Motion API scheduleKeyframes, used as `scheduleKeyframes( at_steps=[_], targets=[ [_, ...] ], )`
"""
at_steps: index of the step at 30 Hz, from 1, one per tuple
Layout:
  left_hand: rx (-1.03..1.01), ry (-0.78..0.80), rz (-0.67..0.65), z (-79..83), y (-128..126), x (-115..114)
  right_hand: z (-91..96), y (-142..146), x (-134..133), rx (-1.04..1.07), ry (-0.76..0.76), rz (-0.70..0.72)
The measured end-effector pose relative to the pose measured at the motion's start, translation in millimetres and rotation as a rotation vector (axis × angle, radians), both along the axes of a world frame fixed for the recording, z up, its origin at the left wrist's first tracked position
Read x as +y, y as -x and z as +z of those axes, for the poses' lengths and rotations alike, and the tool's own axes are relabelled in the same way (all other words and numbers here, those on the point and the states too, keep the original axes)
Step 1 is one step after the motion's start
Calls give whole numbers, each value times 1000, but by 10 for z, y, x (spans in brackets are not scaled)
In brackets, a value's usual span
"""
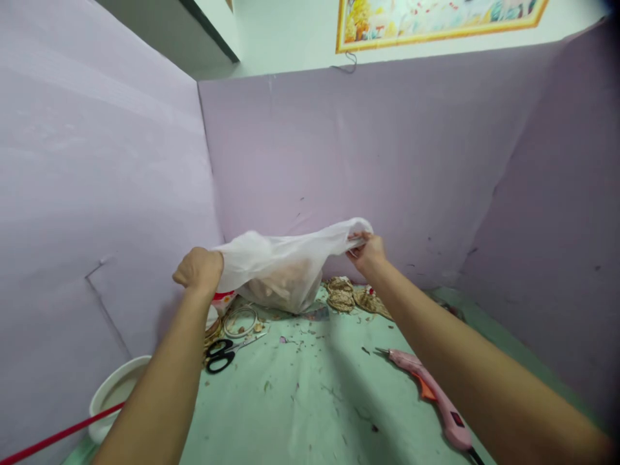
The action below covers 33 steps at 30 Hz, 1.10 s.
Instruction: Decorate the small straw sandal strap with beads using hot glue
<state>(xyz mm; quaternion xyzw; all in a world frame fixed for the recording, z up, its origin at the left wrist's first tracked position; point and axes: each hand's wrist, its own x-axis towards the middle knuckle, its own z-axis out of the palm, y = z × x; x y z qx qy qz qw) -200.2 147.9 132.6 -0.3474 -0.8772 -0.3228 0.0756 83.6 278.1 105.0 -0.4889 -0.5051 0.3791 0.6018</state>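
A white translucent plastic bag [281, 258] is stretched sideways between my two hands at the back of the green-covered table. Pale contents that I cannot make out show through its lower part, which sags to the table. My left hand [199, 268] is closed in a fist on the bag's left end. At the right end, my right hand [367, 253] grips the bag's edge, some of its fingers showing through the plastic. Below the bag, black-handled scissors [225, 354] lie beside a white ring-shaped coil [241, 321].
A pink glue gun [433, 394] with an orange trigger lies under my right forearm. Golden-brown woven pieces [341, 294] sit against the back wall. A white bucket [104, 394] and a red stick [62, 435] are at lower left. Small scraps litter the green cloth [271, 413].
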Motion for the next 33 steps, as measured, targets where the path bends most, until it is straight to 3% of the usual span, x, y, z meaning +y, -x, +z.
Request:
scheduleKeyframes(
  at_steps=[3,6,10,13,18,21,24,29,33],
  targets=[
    [106,-161,4,58,-178,-193,47,-223,-192,164,-59,-31],
    [289,-291,-218,87,-570,-335,164,-342,-422,239,-192,-31],
    [410,-158,-676,-61,-1133,-340,311,-224,-814,129,-403,84],
    [409,2,-728,-346,-1343,-252,263,27,-1113,-136,-487,251],
    [391,176,-665,-814,-1249,-157,-190,392,-1266,-617,-493,444],
    [345,274,-754,-971,-1132,-167,-477,456,-1161,-843,-456,457],
    [243,377,-864,-1080,-1076,-180,-634,436,-1052,-1026,-441,448],
    [-21,485,-887,-1131,-1019,-27,-655,424,-952,-1245,-468,400],
    [-243,466,-747,-954,-862,241,-551,508,-857,-1318,-447,232]
  ],
)
